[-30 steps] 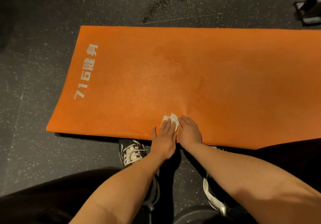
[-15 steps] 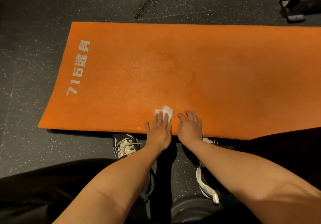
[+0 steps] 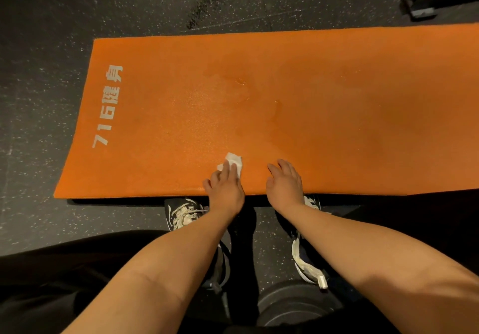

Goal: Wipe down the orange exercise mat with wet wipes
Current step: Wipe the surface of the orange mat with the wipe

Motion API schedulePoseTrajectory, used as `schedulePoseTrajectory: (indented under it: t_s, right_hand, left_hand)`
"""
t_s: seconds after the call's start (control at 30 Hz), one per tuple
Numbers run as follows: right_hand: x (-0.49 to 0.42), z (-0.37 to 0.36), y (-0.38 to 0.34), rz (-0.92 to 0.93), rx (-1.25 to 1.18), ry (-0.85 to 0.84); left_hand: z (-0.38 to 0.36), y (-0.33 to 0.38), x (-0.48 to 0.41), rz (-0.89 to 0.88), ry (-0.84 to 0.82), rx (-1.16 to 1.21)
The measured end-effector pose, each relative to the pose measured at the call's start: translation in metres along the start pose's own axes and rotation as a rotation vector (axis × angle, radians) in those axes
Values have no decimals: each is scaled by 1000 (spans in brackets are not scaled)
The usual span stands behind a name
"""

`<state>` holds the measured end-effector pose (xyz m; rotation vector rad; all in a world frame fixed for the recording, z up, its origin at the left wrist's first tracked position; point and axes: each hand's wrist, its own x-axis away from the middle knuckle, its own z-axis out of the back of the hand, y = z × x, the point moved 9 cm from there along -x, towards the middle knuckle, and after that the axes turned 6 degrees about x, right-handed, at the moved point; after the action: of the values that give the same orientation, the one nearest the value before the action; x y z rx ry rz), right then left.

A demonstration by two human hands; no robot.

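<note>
Head camera gives me the orange mat [image 3: 324, 105] lying flat on the dark speckled floor [image 3: 39, 79]. I see the left hand [image 3: 225, 191] pressing a white wipe [image 3: 234, 160] under straight fingers by the mat's near edge; the right hand [image 3: 286, 184] rests flat just beside it, fingers relaxed.

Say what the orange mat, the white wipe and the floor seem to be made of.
Orange mat: likely foam, matte and finely grained, with a thick edge and glistening damp patches. White wipe: thin, crumpled nonwoven sheet or tissue, pressed under the left hand; cannot tell which. Floor: probably rubber gym flooring, dark with pale flecks, matte.
</note>
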<state>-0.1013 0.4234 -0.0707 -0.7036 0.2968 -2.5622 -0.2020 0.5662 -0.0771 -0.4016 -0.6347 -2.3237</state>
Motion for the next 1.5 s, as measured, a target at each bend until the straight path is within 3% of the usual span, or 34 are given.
schedulePoseTrajectory:
  t_s: [0.13,0.27,0.33,0.43,0.53,0.73,0.87,1.0,1.07,1.2,1.27,1.4,1.43,1.5]
  right_hand:
    - [2,3,13,15,-80,11]
    - [3,15,13,40,33,50]
    - [7,16,14,22,76,59]
    - [8,10,13,23,92,23]
    - [7,10,11,9,91,7]
    - [9,9,13,-32,4,9]
    - [12,14,19,-28,-57,29]
    - [14,13,16,-41,-60,37]
    - [13,14,14,-53,-73,46]
    - [13,24,11,-58,-108,134]
    - [14,24,5,-28,-101,153]
    - [12,13,-3,43,-68,105]
    - [11,10,-5,75,-34,92]
    - [7,1,-14,144,14,58]
  left_hand:
    - [-25,50,19,-140,-78,-14]
    - [-27,69,20,-269,-139,-97]
    - [-20,53,9,-208,-120,-121]
    - [-2,17,-9,34,-76,-88]
    - [-2,16,-6,78,-84,-78]
    - [-26,75,15,-202,-137,-66]
    - [-21,69,8,-266,-135,-141]
    - [-4,32,-7,46,-83,-48]
    - [-7,42,-2,4,-103,-55]
    - [-25,88,17,-295,-198,-29]
    - [-24,89,16,-336,-226,67]
    - [3,49,3,-203,-130,583]
    - [8,37,-3,-153,-88,578]
    - [12,21,-12,-105,-30,338]
